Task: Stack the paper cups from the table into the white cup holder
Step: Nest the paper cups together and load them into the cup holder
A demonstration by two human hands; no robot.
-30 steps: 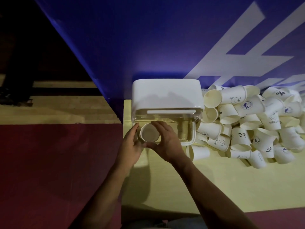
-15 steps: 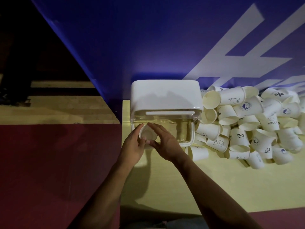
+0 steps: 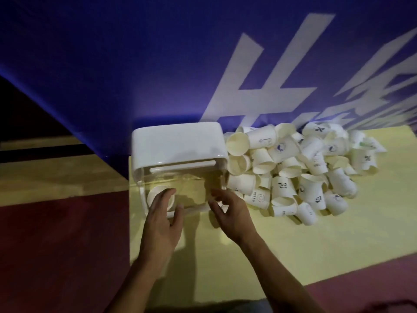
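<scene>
Since half a second ago the right hand (image 3: 232, 213) has come away from the small white paper cup (image 3: 154, 194) and moved off to the right, while the left hand (image 3: 161, 219) stays at it. That cup sits mouth-up in the left part of the cup holder (image 3: 178, 143), a white plastic box with rounded corners and a clear front, and shows through the clear wall. The left hand's fingers lie nearly straight over the cup's right side, thumb held apart; whether they press on the rim cannot be told. The right hand hangs just in front of the holder's right front corner, fingers loosely curled and gripping nothing.

Just beside the holder on the right lies a loose pile of white paper cups (image 3: 291, 177), most tipped on their sides, some printed with small dark marks. Holder and pile stand on a pale yellow table (image 3: 282, 251). Behind them rises a blue banner with large white letters (image 3: 135, 64). To the left is a dark red floor (image 3: 56, 245).
</scene>
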